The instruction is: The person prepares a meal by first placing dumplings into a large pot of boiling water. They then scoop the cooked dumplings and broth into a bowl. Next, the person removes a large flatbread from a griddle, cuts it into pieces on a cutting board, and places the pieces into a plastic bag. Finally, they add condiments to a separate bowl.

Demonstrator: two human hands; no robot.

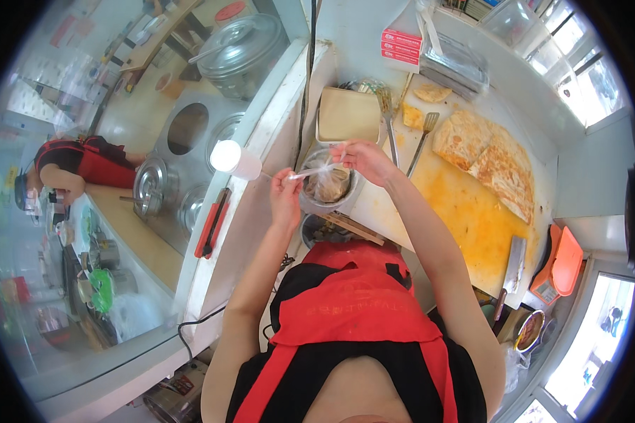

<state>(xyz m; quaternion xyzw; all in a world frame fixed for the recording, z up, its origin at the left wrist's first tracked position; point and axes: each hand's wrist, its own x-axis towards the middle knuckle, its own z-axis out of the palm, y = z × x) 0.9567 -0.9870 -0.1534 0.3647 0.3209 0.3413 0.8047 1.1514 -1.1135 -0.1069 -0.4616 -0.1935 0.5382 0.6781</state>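
A clear plastic bag (325, 185) with brownish food inside rests in a round metal bowl (330, 205) in front of me. My left hand (286, 196) pinches one twisted end of the bag's neck at the left. Above the bowl's right side, the fingers of my right hand (368, 161) grip the other end. The stretched plastic runs between both hands over the gathered top of the bag. Just behind the bowl is a square tan-topped container (349, 113). What the food is, I cannot tell.
Large flatbread pieces (487, 158) lie on a stained cutting board (450, 217), near a slotted spatula (426, 132) and a cleaver (516, 264). An orange scale (558, 264) stands far right. Past the glass at left are a lidded pot (243, 47) and another person (106, 164).
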